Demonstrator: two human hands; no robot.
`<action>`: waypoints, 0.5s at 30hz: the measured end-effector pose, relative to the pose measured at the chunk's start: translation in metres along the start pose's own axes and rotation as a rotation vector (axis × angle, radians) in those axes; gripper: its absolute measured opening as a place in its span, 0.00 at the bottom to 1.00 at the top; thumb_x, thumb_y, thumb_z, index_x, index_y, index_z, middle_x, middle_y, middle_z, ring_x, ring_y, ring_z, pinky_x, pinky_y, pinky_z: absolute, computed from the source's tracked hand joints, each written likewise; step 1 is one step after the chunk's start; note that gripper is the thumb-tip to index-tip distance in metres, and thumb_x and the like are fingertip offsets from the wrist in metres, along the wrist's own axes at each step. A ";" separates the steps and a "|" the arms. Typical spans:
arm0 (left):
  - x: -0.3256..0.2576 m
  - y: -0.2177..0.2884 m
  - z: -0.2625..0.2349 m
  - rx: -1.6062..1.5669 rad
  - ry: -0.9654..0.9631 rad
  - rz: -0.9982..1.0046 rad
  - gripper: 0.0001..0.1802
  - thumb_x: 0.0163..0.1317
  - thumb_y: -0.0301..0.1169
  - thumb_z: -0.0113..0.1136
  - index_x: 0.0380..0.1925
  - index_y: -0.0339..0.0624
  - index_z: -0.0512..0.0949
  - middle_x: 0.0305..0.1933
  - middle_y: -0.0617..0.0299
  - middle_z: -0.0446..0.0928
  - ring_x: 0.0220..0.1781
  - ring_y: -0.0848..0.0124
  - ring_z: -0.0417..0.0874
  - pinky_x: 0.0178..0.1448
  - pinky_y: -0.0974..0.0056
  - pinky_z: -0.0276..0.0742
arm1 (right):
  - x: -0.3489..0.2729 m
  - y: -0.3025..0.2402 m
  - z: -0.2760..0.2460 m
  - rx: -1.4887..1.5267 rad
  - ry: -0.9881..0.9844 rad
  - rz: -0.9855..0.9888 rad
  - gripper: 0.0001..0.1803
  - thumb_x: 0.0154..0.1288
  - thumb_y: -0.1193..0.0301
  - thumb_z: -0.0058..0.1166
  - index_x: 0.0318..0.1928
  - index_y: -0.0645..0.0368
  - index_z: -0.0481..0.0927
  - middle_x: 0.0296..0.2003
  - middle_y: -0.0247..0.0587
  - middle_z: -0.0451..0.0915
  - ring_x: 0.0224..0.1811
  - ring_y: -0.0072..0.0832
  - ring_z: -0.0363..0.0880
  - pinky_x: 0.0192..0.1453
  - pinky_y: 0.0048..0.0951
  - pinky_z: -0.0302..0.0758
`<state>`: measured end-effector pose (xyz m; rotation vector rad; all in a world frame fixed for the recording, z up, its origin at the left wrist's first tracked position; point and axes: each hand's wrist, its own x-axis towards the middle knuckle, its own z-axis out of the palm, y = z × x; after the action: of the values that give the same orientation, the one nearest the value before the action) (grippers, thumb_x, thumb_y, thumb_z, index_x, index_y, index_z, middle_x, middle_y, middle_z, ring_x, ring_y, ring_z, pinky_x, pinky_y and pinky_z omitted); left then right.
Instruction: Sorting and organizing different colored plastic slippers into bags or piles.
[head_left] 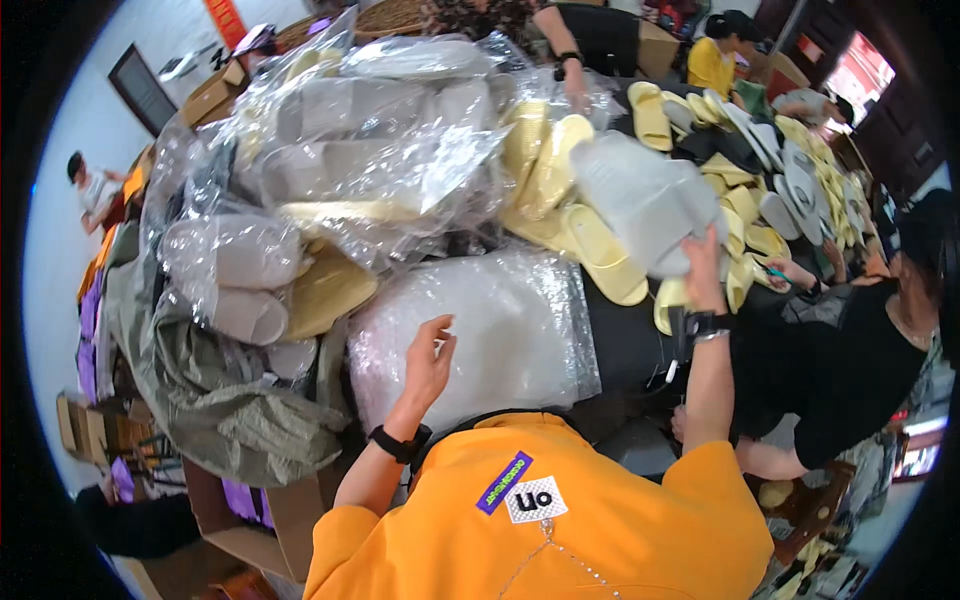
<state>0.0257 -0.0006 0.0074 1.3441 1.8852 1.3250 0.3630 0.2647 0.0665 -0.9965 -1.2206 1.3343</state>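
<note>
My right hand [704, 272] grips the near end of light grey slippers [640, 195], which look like a pair and are slightly blurred. They are above the black tabletop, beside loose yellow slippers [606, 255]. Over a stack of clear plastic bags [470, 325] in front of me is my left hand [430, 362], fingers loosely bent and apart, with nothing in it. A bagged pair of grey slippers [245, 270] lies to the left of the stack, next to a yellow slipper [330, 290].
Bagged slippers [370, 160] are heaped at the far left over a grey-green sack [220, 400]. Loose yellow and grey slippers [800, 190] cover the table to the right. A co-worker in black [840, 370] sits close on my right; another person's hand [574, 82] reaches in from the far side.
</note>
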 end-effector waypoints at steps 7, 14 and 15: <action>0.019 0.023 -0.001 0.150 0.213 0.285 0.18 0.51 0.18 0.55 0.44 0.41 0.72 0.45 0.54 0.72 0.48 0.58 0.73 0.49 0.61 0.70 | 0.000 0.074 0.072 -0.284 -0.078 -0.153 0.43 0.55 0.75 0.54 0.66 0.61 0.44 0.65 0.47 0.50 0.66 0.36 0.49 0.67 0.32 0.50; 0.068 0.055 -0.051 0.483 0.671 0.565 0.26 0.48 0.23 0.60 0.51 0.45 0.68 0.59 0.51 0.61 0.58 0.52 0.61 0.59 0.53 0.56 | -0.122 0.132 0.157 -0.258 -0.748 0.194 0.23 0.60 0.72 0.50 0.56 0.62 0.66 0.50 0.41 0.73 0.48 0.28 0.72 0.52 0.28 0.69; 0.076 0.056 -0.061 0.507 0.718 0.580 0.27 0.48 0.24 0.60 0.51 0.45 0.67 0.60 0.51 0.59 0.59 0.52 0.59 0.59 0.52 0.54 | -0.129 0.135 0.159 -0.319 -0.832 0.205 0.23 0.60 0.71 0.50 0.56 0.62 0.67 0.50 0.43 0.73 0.49 0.29 0.73 0.52 0.29 0.69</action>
<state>-0.0292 0.0439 0.0950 1.9578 2.5438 1.8775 0.2038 0.1202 -0.0522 -0.8040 -2.0420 1.8428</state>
